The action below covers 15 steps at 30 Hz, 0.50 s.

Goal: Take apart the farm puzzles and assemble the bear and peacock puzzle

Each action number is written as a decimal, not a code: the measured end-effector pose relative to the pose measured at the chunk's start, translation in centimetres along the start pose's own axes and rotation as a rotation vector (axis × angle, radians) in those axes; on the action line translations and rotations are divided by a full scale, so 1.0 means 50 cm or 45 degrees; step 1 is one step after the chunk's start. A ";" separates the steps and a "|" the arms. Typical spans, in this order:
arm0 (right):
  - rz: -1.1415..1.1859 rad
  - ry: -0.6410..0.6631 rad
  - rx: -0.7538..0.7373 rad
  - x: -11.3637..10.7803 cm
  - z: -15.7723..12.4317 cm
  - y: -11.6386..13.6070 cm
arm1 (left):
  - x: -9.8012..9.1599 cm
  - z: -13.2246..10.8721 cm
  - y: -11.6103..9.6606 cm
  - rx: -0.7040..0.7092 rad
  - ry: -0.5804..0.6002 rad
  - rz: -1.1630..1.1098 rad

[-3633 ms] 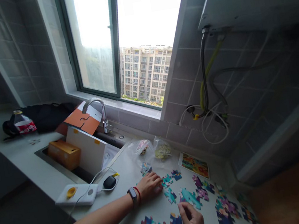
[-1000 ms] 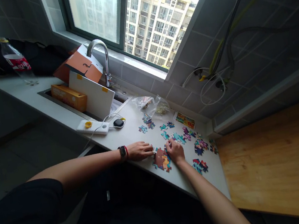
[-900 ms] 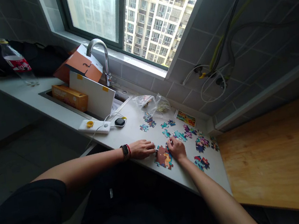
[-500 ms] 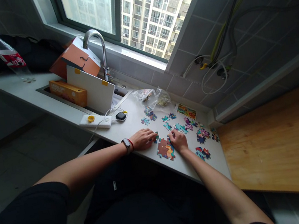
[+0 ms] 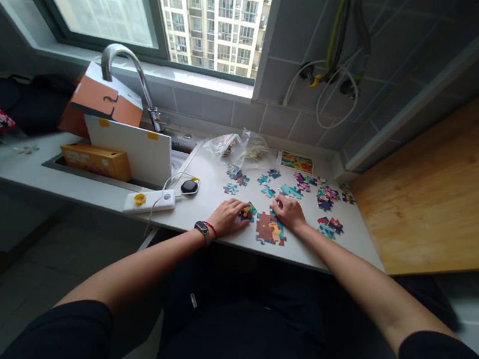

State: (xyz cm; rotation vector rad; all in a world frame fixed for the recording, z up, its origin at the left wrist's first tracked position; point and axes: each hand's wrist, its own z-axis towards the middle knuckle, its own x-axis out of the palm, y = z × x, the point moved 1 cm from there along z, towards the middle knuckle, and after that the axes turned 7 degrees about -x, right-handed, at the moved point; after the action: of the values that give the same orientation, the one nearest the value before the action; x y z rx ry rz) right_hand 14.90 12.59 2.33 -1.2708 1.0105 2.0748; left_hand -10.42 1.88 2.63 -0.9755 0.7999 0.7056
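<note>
Colourful jigsaw pieces lie scattered on the white countertop point(image 5: 207, 206). A joined brown and orange cluster point(image 5: 269, 230) sits near the front edge. My left hand point(image 5: 229, 214), with a watch on its wrist, rests beside the cluster with its fingertips closed on a blue puzzle piece point(image 5: 247, 211). My right hand point(image 5: 289, 210) presses its curled fingers on the cluster's upper right edge. More loose pieces point(image 5: 325, 197) lie to the right, and a small reference picture card point(image 5: 295, 162) lies behind them.
A sink point(image 5: 172, 154) with a tap point(image 5: 123, 61) holds a white board and an orange box. A white device point(image 5: 148, 201) and black pod lie left of the pieces. Two plastic bags point(image 5: 240, 143) sit by the wall. A wooden surface point(image 5: 450, 188) adjoins on the right.
The view has shifted down and left. My left hand slid right to a blue piece beside the cluster. My right hand stayed at the cluster's edge.
</note>
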 end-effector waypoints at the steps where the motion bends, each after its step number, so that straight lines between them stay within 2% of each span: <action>1: 0.020 -0.016 0.003 -0.001 0.000 0.001 | -0.001 0.000 0.000 -0.003 0.000 0.009; 15: 0.266 -0.297 0.142 -0.013 0.005 -0.015 | 0.002 0.004 0.002 -0.058 -0.020 0.054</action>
State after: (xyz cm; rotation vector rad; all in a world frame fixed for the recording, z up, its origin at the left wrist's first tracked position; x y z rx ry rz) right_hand 15.59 13.22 2.76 -0.8761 1.1731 2.2249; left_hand -10.41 2.11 2.56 -0.9952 0.7954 0.7704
